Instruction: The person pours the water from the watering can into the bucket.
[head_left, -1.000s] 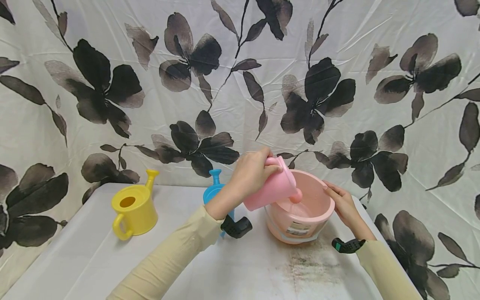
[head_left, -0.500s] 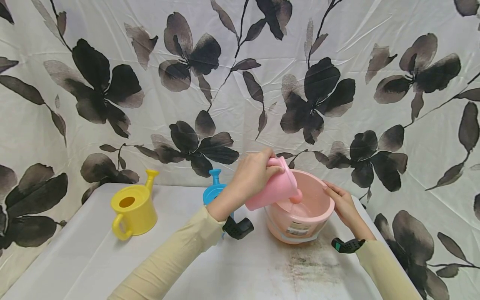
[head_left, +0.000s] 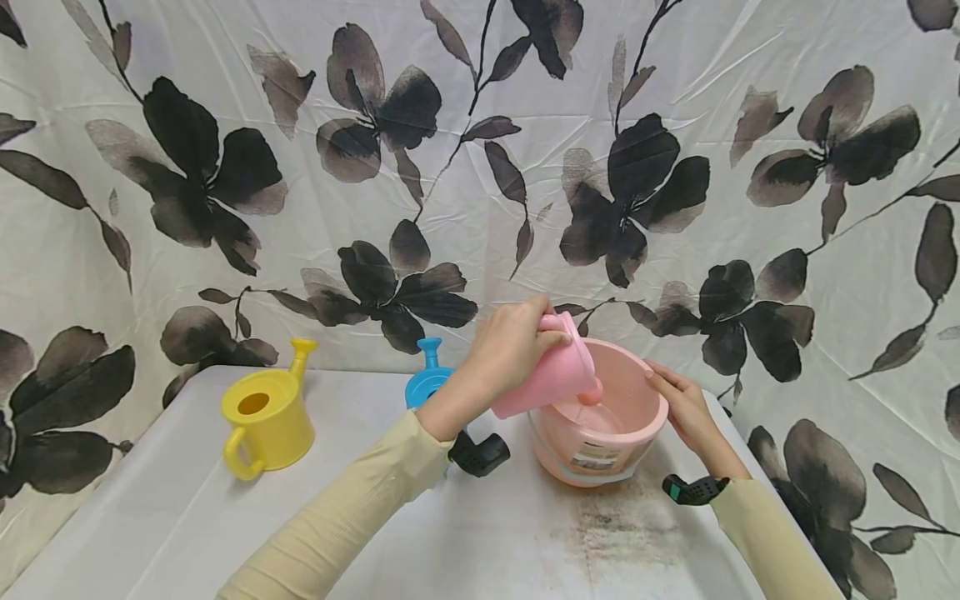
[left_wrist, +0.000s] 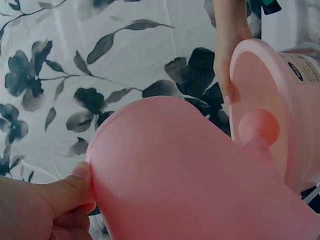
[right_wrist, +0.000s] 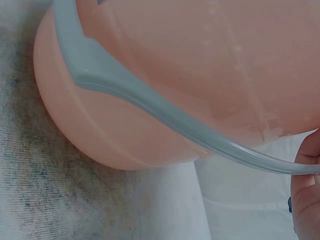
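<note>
Head view: my left hand (head_left: 510,346) gripped pink plastic watering can (head_left: 546,382), spout (head_left: 592,392) tipped right into round peach plastic bucket (head_left: 626,387) near tabletop (head_left: 487,533) right edge; right hand (head_left: 686,412) gripped rim (head_left: 660,407).

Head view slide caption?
Left hand holds pink plastic watering can tilted over round peach plastic bucket, right hand on rim.

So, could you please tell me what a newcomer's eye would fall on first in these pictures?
Probably the pink watering can, tilted in the left hand at the mouth of the pale pink bucket, which the right hand holds on its right side. Next, perhaps, the yellow watering can on the left of the table, or the dark flowers on the backdrop cloth.
</note>
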